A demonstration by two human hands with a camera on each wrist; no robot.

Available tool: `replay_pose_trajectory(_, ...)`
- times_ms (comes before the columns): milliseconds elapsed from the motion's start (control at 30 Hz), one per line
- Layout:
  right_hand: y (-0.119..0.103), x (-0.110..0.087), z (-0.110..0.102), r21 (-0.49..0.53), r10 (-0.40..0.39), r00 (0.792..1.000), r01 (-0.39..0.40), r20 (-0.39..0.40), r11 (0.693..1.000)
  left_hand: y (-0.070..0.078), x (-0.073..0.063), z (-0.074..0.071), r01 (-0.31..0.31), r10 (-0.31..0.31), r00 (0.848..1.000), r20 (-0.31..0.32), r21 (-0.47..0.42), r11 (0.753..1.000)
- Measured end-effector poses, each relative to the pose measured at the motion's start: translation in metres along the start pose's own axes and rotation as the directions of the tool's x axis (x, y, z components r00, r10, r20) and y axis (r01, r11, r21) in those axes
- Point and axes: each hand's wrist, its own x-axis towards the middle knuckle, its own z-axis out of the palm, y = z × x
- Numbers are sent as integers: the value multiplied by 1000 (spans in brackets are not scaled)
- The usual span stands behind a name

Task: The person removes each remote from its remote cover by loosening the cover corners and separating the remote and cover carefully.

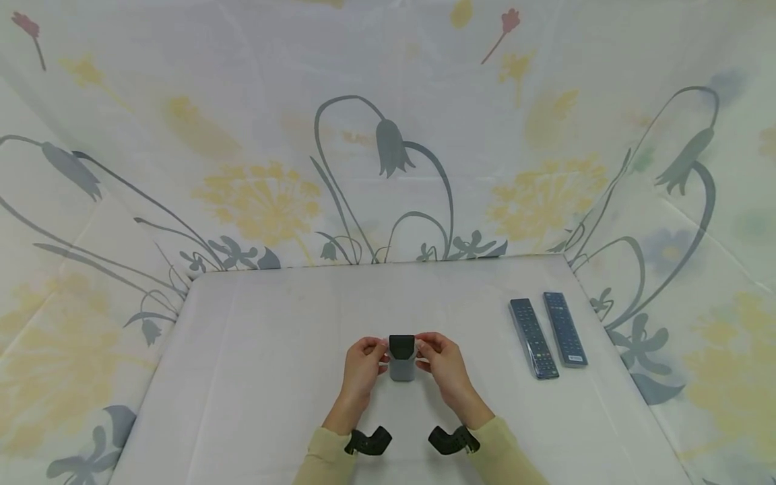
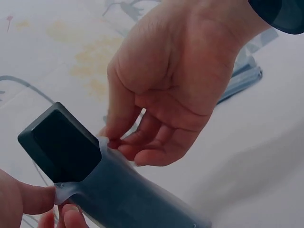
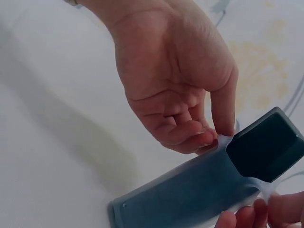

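A dark, smooth, block-shaped device (image 1: 402,346) sticks partway out of a translucent soft sleeve (image 1: 402,370), held tilted in front of me. My left hand (image 1: 362,367) pinches the left edge of the sleeve's mouth between thumb and fingers. Opposite it, my right hand (image 1: 447,369) pinches the right edge. In the left wrist view the sleeve (image 2: 133,194) stretches at both pinched corners beside the dark end (image 2: 64,145). The right wrist view shows the same sleeve (image 3: 180,194) running down from the fingers. No buttons show on the device's visible face.
Two dark remote controls lie side by side on the right of the white table (image 1: 261,377): a left one (image 1: 533,339) with a shiny surface and a right one (image 1: 566,330). Flower-patterned cloth (image 1: 394,67) walls the table's back and sides.
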Motion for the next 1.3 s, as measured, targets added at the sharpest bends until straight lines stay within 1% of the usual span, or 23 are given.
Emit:
replay_pose_trajectory(33, 0, 0, 0, 7, 1, 1000, -1, 5, 1000, -1, 0, 0, -5, 4, 1000, -4, -9, 1000)
replay_pose_trajectory(67, 0, 0, 0, 12, 0, 1000, 0, 9, 1000, -7, 4, -1, 0, 0, 1000, -11, -12, 1000)
replay_pose_trajectory(100, 0, 0, 0, 20, 0, 1000, 0, 11, 1000, -9, 6, -1, -5, 5, 1000, -16, -15, 1000)
replay_pose_trajectory(267, -3, -3, 0, 42, -9, 1000, 9, 14, 999, -11, 7, -1, -27, 26, 999, -26, -3, 1000)
replay_pose_trajectory(367, -4, -2, -1, 49, -11, 1000, 10, 16, 999, -10, 6, 0, -50, 50, 998, -46, -6, 999)
replay_pose_trajectory(567, 0, -1, -3, 37, -14, 1000, 13, 14, 999, -11, 4, 4, -98, 97, 990, -107, -11, 995)
replay_pose_trajectory(800, 4, -3, -2, 35, -46, 999, 47, -24, 998, -14, 1, 6, -139, 147, 976, -158, 64, 988)
replay_pose_trajectory(900, 6, -2, -2, 44, -58, 997, 60, -46, 997, -15, 1, 8, -148, 157, 973, -170, 63, 987)
replay_pose_trajectory(1000, 8, -2, -2, 51, -69, 996, 72, -62, 996, -15, 1, 11, -144, 151, 974, -171, 53, 988)
replay_pose_trajectory(1100, 11, -2, -2, 56, -67, 995, 71, -70, 996, -15, 1, 12, -127, 134, 979, -154, 49, 991)
replay_pose_trajectory(1300, 14, -1, -3, 65, -58, 997, 61, -43, 996, -21, 2, 10, -80, 86, 986, -143, 44, 996)
